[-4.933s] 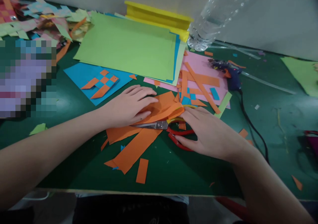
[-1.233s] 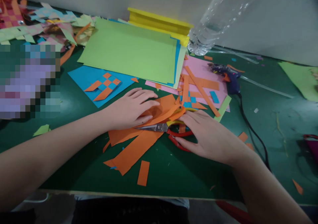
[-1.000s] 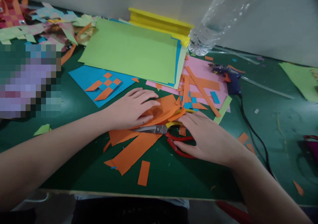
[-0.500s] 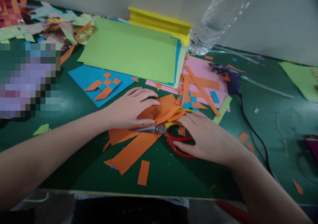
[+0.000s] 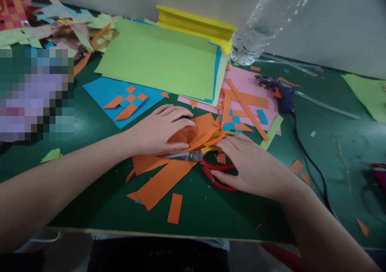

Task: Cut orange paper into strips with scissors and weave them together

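My left hand (image 5: 161, 129) lies on a sheet of orange paper (image 5: 208, 123), its fingers spread and slightly curved, with the thumb apart along the near edge. My right hand (image 5: 245, 163) is wrapped around the handles of a pair of scissors (image 5: 193, 156), one handle yellow and one red. The blades point left, close below my left thumb, over orange paper. Some right fingertips are hidden by the handles and paper. A wide orange strip (image 5: 165, 185) and a small orange rectangle (image 5: 175, 208) lie nearer the table edge.
A woven paper fish (image 5: 131, 99) lies on blue paper. Behind are stacked green sheets (image 5: 159, 58), a yellow holder (image 5: 193, 22) and a plastic bottle (image 5: 256, 34). A glue gun (image 5: 285, 97) with its cord lies right of pink paper (image 5: 244, 77). Paper weavings (image 5: 45, 34) fill the far left.
The hands, scissors and orange paper keep nearly the same places. The whole view has shifted slightly.
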Motion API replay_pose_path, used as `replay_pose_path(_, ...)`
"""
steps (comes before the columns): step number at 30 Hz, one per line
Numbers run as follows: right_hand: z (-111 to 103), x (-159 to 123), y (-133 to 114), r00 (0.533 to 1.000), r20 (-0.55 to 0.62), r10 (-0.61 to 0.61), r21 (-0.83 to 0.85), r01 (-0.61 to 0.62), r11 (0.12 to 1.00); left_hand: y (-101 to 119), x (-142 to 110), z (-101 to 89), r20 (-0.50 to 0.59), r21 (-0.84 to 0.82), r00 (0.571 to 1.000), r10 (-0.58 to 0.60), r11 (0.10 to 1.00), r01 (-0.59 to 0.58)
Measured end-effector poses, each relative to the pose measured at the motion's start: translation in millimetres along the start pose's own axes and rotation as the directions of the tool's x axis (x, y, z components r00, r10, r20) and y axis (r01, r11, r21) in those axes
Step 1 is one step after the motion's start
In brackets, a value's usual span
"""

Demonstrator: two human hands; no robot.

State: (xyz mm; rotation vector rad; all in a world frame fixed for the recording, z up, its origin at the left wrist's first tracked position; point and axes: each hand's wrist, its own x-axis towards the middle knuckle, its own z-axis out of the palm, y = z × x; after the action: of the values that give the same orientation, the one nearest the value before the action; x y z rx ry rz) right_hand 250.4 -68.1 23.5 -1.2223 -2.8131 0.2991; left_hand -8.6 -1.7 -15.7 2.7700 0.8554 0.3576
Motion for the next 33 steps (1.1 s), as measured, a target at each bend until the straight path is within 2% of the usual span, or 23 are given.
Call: replay_pose_path(33, 1.3, -1.6, 2.2, 0.999, 0.027, -0.032, -0.058, 0.033, 0.998, -0.5, -0.5, 1.2, -0.011, 0.035, 1.000, 0.026, 0.999, -0.026)
